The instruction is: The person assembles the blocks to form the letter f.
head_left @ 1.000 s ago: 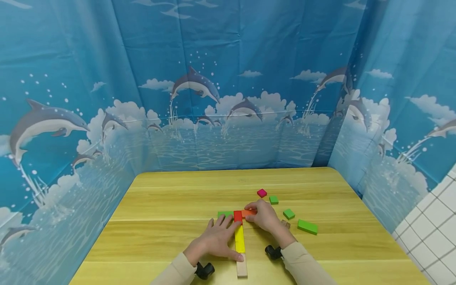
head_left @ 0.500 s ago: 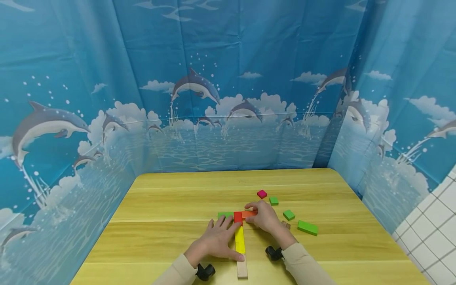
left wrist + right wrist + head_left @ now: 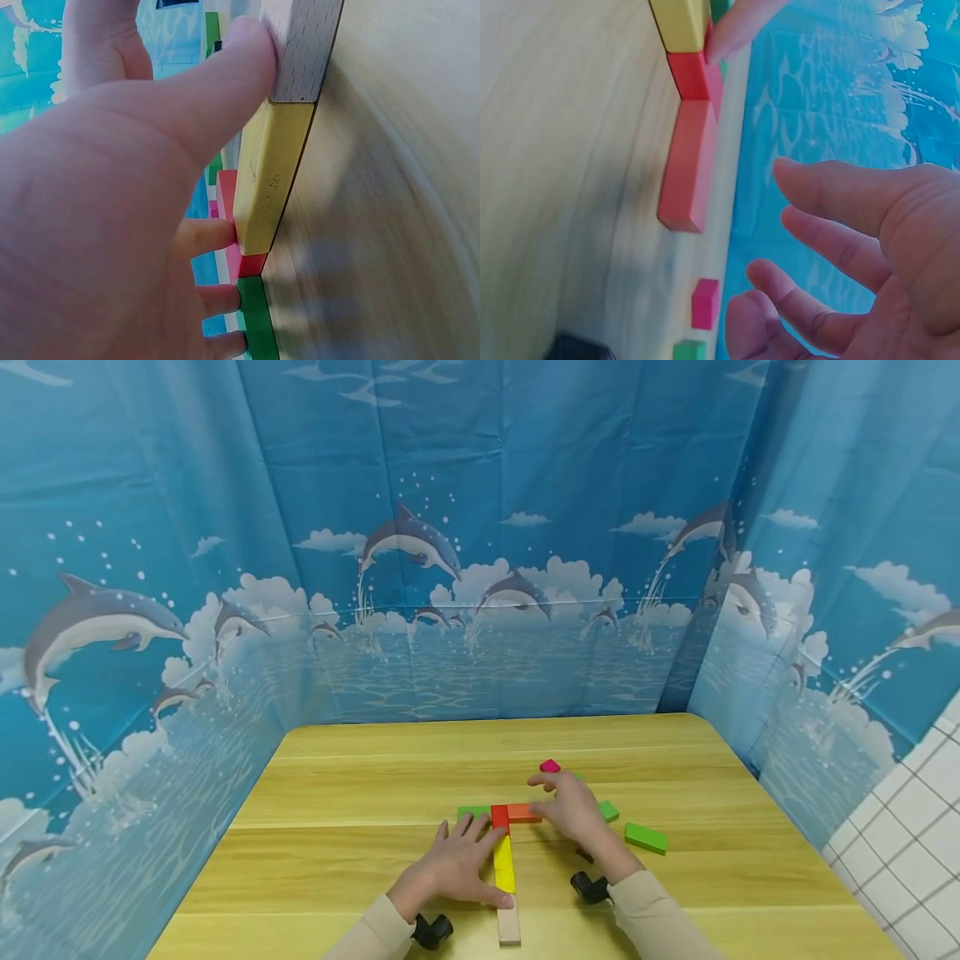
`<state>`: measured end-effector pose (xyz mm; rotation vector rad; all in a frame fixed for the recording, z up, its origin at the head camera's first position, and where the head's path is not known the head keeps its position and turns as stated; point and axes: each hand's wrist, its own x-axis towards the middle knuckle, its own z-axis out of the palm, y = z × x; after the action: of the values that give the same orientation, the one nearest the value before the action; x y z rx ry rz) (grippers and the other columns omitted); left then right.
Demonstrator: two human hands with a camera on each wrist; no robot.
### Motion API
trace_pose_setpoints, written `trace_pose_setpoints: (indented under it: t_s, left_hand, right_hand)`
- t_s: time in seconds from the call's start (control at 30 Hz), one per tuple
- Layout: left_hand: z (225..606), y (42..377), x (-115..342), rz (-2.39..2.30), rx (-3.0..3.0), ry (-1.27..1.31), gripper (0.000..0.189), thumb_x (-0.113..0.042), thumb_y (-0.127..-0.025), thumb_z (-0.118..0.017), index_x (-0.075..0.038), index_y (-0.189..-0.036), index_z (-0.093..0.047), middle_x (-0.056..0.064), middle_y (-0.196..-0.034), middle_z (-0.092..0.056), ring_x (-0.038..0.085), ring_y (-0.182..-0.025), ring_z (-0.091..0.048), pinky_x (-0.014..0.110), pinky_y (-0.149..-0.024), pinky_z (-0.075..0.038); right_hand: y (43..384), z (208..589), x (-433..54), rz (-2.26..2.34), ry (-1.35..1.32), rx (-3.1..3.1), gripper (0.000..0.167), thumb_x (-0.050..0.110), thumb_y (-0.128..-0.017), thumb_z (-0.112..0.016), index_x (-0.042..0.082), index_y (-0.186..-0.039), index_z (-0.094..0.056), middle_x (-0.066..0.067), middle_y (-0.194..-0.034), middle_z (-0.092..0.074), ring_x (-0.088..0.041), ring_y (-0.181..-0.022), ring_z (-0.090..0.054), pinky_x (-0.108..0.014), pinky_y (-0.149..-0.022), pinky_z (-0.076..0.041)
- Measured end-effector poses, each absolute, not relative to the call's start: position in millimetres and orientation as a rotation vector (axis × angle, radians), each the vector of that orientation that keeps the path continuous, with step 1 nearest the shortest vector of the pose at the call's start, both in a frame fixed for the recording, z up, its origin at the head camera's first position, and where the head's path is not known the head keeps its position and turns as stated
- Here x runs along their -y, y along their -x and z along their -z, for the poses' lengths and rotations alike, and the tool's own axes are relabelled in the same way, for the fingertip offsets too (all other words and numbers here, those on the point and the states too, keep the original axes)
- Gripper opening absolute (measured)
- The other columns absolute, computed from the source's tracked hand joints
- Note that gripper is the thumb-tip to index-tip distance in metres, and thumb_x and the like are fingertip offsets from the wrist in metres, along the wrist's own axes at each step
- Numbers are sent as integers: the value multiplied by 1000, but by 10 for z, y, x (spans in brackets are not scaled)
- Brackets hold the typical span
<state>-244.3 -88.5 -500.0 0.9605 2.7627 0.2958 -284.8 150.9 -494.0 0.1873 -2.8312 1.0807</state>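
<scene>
Flat wooden blocks form a T in the head view: a pale block (image 3: 509, 928) nearest, then a yellow block (image 3: 505, 870), and a red block (image 3: 500, 813) at the junction. Left of the red one lies a green block (image 3: 472, 812); to its right, an orange block (image 3: 522, 812). My left hand (image 3: 456, 865) lies spread along the T, thumb on the pale block and fingertips on the red and green ones. Beside the orange block's right end hovers my right hand (image 3: 573, 810), fingers loosely bent and holding nothing. The right wrist view shows it apart from the orange block (image 3: 686, 169).
Loose blocks lie beyond and right of my right hand: a magenta one (image 3: 550, 766), a small green one (image 3: 609, 811) and a longer green one (image 3: 645, 837). A small brown block (image 3: 585, 855) is partly hidden by my right wrist. A dolphin-print curtain (image 3: 480, 652) surrounds the table.
My right hand has let go of the orange block and moved slightly right, now overlapping the small green blocks. My left hand and the T of blocks keep their places.
</scene>
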Motion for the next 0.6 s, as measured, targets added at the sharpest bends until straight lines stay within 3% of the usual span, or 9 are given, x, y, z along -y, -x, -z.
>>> trace_pose_setpoints:
  t_s: [0.2,0.37,0.6]
  left_hand:
    - [5007,2439,892,-298,-2760,-967,103,-82,-78,-60,-27,-159,-31,10,-164,-22,40,-149,-21,71,-109,-21]
    - [4997,2425,894,-306,-2757,-965,105,-83,-77,-61,-27,-160,-30,10,-164,-23,40,-149,-22,71,-110,-21]
    - [4990,2431,902,-315,-2751,-968,106,-82,-76,-63,-26,-160,-29,11,-165,-22,41,-149,-20,71,-110,-18]
  right_hand:
    - [2759,4864,-1640,-1037,-159,2817,39,20,-85,-82,20,-123,-72,-12,-116,-66,-31,-100,-62,-43,-74,-53]
    - [2661,4804,-1775,-975,-169,2812,39,19,-84,-83,20,-122,-72,-8,-110,-68,-24,-90,-62,-37,-67,-50]
    - [2551,4828,-1972,-1014,-142,2861,43,18,-84,-83,15,-125,-71,-16,-114,-66,-18,-72,-57,-34,-57,-43]
